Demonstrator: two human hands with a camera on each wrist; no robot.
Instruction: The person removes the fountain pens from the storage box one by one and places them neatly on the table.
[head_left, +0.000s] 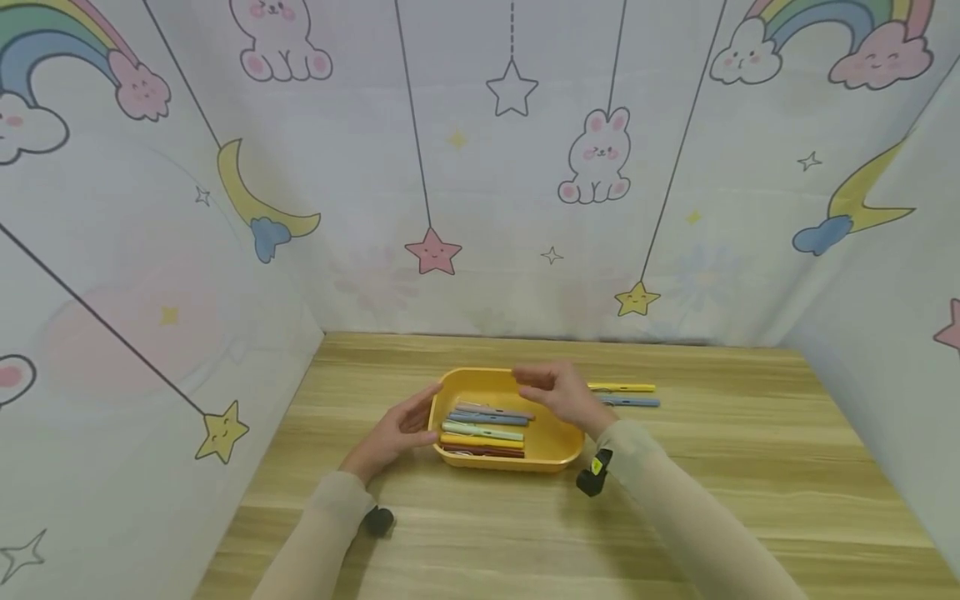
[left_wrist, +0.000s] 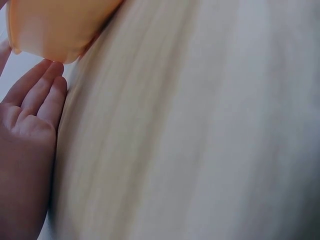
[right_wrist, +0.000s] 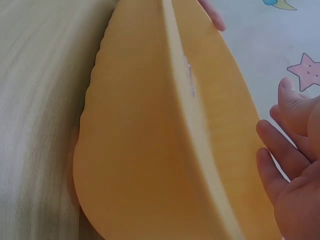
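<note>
Apparently, you are loading pens (head_left: 480,431) into the tray (head_left: 551,442) near the table's (head_left: 750,450) far edge, left hand (head_left: 388,435) relaxed at its left edge, right hand (head_left: 566,395) empty, loosely curved; next, probably pinch the yellow pen (head_left: 626,388) beyond its far-right corner.

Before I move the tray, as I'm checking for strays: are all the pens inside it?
No, a yellow pen and a blue pen lie on the table to the right of the yellow tray.
</note>
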